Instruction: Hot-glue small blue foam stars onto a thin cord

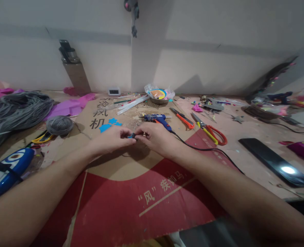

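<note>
Over the middle of a flattened cardboard sheet (105, 187), both hands meet at a small blue-and-dark piece (131, 136), whose kind is too small to make out. My left hand (112, 139) pinches it between thumb and fingers. From the other side, my right hand (154, 137) has its fingertips closed at the piece's right end. Just behind my right hand lies a blue glue gun (155, 118), its black cord running off to the right. Blue cut-out shapes (110, 125) rest on the cardboard behind my left hand.
Right of the glue gun lie an orange utility knife (183, 119), red-and-yellow scissors (211, 130) and a black phone (277, 161). Clear glue sticks (132, 105) and a bowl (159, 100) stand behind. Grey yarn (20, 109) and a yarn ball (59, 125) are at left.
</note>
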`<action>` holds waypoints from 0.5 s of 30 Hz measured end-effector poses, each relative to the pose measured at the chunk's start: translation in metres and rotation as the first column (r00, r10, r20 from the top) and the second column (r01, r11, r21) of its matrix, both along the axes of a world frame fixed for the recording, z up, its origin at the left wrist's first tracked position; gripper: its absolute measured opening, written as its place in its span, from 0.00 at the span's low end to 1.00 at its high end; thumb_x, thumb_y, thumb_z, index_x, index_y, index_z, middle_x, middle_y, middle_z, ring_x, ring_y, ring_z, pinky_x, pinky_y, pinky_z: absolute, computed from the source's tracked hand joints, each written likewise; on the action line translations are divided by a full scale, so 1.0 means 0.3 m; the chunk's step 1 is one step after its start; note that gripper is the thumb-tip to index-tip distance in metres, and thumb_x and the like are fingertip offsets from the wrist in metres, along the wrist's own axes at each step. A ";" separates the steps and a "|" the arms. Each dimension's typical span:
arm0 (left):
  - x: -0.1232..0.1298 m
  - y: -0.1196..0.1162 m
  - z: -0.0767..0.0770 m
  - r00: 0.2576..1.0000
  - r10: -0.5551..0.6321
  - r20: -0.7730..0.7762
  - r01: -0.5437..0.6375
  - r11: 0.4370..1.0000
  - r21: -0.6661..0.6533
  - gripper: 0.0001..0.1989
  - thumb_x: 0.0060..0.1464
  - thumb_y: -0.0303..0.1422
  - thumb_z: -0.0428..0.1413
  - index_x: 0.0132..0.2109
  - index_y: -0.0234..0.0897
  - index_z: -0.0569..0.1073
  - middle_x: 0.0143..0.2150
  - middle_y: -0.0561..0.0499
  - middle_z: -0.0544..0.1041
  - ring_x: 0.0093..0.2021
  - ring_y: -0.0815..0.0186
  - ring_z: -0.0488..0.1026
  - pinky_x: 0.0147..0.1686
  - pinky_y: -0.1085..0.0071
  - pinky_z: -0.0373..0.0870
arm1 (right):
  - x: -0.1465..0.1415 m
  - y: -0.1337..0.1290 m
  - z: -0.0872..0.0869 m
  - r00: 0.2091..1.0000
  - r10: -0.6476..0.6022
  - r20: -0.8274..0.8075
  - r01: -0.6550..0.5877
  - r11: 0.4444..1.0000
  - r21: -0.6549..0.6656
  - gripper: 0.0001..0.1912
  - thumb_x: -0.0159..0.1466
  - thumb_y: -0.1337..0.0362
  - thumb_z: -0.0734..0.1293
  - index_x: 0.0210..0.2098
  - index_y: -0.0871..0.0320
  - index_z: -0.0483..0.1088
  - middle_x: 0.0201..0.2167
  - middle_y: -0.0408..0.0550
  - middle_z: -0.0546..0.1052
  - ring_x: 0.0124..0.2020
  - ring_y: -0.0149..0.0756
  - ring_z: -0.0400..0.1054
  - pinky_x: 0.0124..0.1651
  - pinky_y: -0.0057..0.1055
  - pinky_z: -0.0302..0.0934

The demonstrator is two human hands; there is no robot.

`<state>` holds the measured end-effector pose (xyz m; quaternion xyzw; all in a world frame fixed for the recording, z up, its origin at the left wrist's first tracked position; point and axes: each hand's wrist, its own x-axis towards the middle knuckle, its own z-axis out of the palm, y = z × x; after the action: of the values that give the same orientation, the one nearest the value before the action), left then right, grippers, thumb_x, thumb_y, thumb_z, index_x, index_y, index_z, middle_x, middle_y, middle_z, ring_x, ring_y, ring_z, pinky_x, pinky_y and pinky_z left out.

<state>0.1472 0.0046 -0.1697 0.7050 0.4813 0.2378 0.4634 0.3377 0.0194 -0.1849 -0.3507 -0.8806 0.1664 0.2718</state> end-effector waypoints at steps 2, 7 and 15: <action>0.006 -0.003 0.000 0.999 0.032 -0.035 -0.030 0.999 0.036 0.03 0.42 0.31 0.59 0.26 0.36 0.76 0.18 0.54 0.68 0.17 0.72 0.59 0.16 0.77 0.51 | -0.007 -0.005 -0.001 1.000 -0.013 -0.001 0.013 1.000 -0.011 0.04 0.61 0.68 0.66 0.34 0.56 0.74 0.32 0.47 0.76 0.35 0.34 0.68 0.39 0.31 0.59; 0.015 -0.008 -0.017 0.991 0.083 -0.101 -0.073 0.992 0.099 0.05 0.43 0.29 0.55 0.26 0.36 0.76 0.17 0.55 0.67 0.16 0.72 0.60 0.16 0.77 0.52 | -0.021 -0.013 -0.007 0.999 -0.045 0.003 0.045 0.999 0.010 0.03 0.60 0.68 0.66 0.32 0.58 0.74 0.31 0.48 0.76 0.34 0.35 0.67 0.38 0.32 0.58; 0.013 -0.003 -0.050 0.994 0.090 -0.058 -0.079 0.983 0.163 0.04 0.41 0.29 0.55 0.24 0.36 0.74 0.18 0.56 0.66 0.19 0.72 0.58 0.19 0.76 0.52 | -0.015 -0.017 0.008 0.991 -0.064 -0.119 0.048 0.990 -0.135 0.03 0.60 0.67 0.67 0.32 0.57 0.74 0.29 0.44 0.76 0.31 0.31 0.66 0.35 0.28 0.56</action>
<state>0.1511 0.0037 -0.1847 0.7264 0.5050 0.2720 0.3786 0.3332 0.0143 -0.1824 -0.3816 -0.8390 0.2380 0.3063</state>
